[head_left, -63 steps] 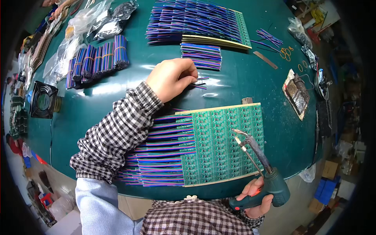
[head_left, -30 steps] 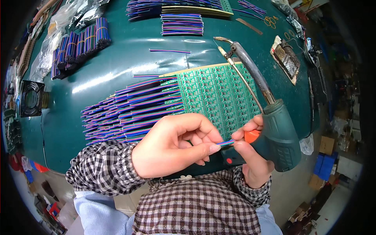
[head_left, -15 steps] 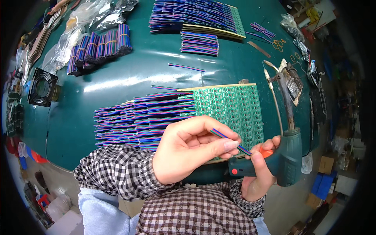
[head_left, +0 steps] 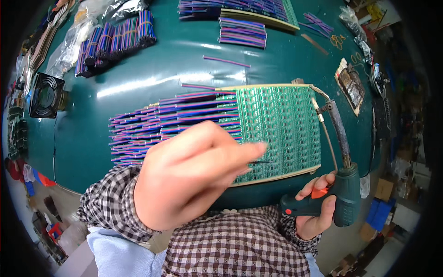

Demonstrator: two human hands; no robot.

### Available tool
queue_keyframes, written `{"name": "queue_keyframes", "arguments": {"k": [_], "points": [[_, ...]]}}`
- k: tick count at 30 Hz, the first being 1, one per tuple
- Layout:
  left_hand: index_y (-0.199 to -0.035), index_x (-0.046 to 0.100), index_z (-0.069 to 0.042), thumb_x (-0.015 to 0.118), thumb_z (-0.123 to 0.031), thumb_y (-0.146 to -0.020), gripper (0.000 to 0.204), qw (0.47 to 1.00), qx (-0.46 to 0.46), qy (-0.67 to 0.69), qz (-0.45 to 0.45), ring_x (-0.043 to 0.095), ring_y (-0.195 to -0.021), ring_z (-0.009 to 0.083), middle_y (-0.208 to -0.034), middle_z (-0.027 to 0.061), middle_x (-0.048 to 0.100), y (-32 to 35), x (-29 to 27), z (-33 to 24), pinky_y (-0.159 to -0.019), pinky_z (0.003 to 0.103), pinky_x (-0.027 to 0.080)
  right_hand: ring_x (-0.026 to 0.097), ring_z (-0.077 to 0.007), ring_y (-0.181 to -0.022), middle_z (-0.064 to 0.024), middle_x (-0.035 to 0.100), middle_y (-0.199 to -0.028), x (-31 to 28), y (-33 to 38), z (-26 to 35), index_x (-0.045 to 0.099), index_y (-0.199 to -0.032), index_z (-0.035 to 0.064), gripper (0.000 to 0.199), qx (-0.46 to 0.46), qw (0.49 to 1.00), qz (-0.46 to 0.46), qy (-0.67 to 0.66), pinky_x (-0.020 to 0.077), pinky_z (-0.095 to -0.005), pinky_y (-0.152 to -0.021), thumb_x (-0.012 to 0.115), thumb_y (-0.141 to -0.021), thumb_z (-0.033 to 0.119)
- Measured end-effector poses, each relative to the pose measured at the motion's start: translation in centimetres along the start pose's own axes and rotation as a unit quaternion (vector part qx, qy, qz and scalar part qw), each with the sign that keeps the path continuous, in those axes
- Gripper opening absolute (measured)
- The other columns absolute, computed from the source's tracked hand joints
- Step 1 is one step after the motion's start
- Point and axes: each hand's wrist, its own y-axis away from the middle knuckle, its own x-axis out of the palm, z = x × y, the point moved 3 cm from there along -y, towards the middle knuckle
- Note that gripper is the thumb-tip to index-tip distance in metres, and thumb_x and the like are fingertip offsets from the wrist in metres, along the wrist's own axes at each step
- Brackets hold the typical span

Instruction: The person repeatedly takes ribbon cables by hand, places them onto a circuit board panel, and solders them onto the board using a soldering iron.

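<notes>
My left hand [head_left: 198,173], smeared by motion, is closed in a pinch above the near edge of a green circuit board panel [head_left: 281,124]. A short multicoloured ribbon wire [head_left: 263,162] pokes out past its fingertips; most of it is hidden by the hand. From the panel's left side run several rows of similar blue, red and green wires [head_left: 184,111], partly covered by my left hand. At the right, my right hand [head_left: 318,212] is wrapped round the grip of a dark green soldering gun [head_left: 347,198] with an orange trigger, its metal barrel pointing away from me.
Banded wire bundles [head_left: 120,39] lie at the far left, near a black fan [head_left: 47,95]. Further back are another wired panel [head_left: 290,14] and a loose wire stack [head_left: 242,32]. A grimy soldering pad [head_left: 351,87] and rubber bands [head_left: 338,41] lie at right.
My left hand has moved left, carrying the ribbon wire away from the soldering gun. My right hand and the gun have shifted slightly right and down in the picture.
</notes>
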Motion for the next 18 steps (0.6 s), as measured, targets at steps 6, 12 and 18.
{"name": "queue_keyframes", "arguments": {"k": [6, 12, 18], "points": [[-0.094, 0.061, 0.001, 0.064, 0.002, -0.082, 0.012, 0.988, -0.133, 0.069, 0.034, 0.064, -0.079, 0.0166, -0.088, 0.0088, 0.064, 1.1, 2.5, 4.6, -0.069, 0.027, 0.051, 0.061, -0.0238, -0.079, -0.0128, 0.054, -0.096, -0.7, 1.7, -0.8, 0.043, -0.117, -0.0049, 0.049, 0.08, 0.997, -0.006, -0.022, 0.0569, -0.0337, -0.061, 0.059, -0.087, 0.031], [-0.093, 0.063, 0.0, 0.067, 0.0, -0.077, 0.016, 0.992, -0.1, -0.023, 0.068, 0.058, -0.071, 0.0239, -0.08, 0.0107, 0.059, 1.2, 3.4, 5.2, -0.063, 0.032, 0.046, 0.056, -0.0193, -0.078, -0.0108, 0.051, -0.099, -0.8, 2.4, -0.7, 0.042, -0.117, -0.0039, 0.044, 0.09, 0.996, 0.025, -0.013, 0.0544, -0.0279, -0.057, 0.054, -0.093, 0.031], [-0.093, 0.064, -0.001, 0.068, 0.001, -0.077, 0.017, 0.996, -0.073, 0.043, 0.031, 0.057, -0.067, 0.0221, -0.078, 0.0083, 0.055, 0.8, 3.1, 5.0, -0.06, 0.032, 0.046, 0.056, -0.0196, -0.077, -0.0112, 0.051, -0.098, -0.9, 2.7, -0.7, 0.043, -0.117, -0.0046, 0.046, 0.099, 0.995, 0.019, 0.003, 0.0547, -0.0273, -0.056, 0.055, -0.091, 0.032]]}}
